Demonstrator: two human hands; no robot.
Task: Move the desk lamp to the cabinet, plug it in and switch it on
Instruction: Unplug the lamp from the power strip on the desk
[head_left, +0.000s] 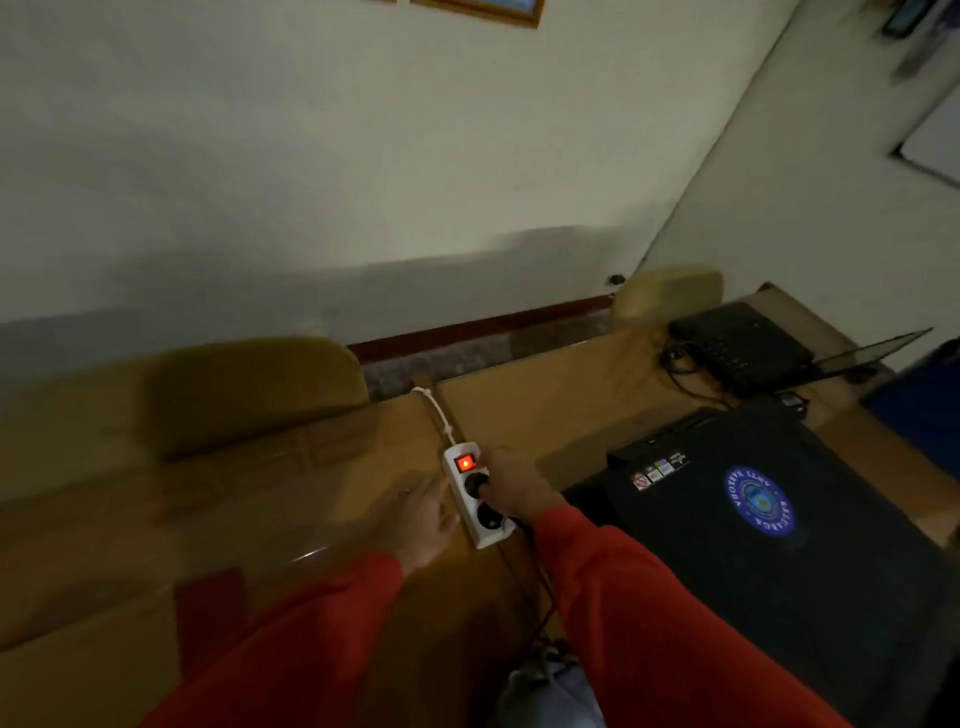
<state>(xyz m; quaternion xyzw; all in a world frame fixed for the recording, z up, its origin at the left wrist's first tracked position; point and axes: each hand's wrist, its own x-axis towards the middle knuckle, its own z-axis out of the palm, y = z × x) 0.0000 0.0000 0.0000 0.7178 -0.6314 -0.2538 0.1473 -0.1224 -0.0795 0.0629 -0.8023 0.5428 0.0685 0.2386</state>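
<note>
A: Two hands at the power strip (475, 493). The right hand (511, 486) pinches a dark plug (477, 484) in the socket next to the lit red switch (465, 462); can't tell if it's fully seated.

B: Left hand (423, 512)?

A: Flat and spread on the wooden top (208, 519), fingers touching the strip's side, holding nothing, prob bracing it.

B: And the lamp?

A: Not in view. Only a dark cord (524, 577) running from the plug down over the desk edge.

B: Risks?

A: Strip's live, per the glowing switch. If the thumb slips toward the pins, bad. The strip sits near the edge w/ a second plug (488, 514) in it, so a hard push or yank could skid it off, or loosen that one.
</note>
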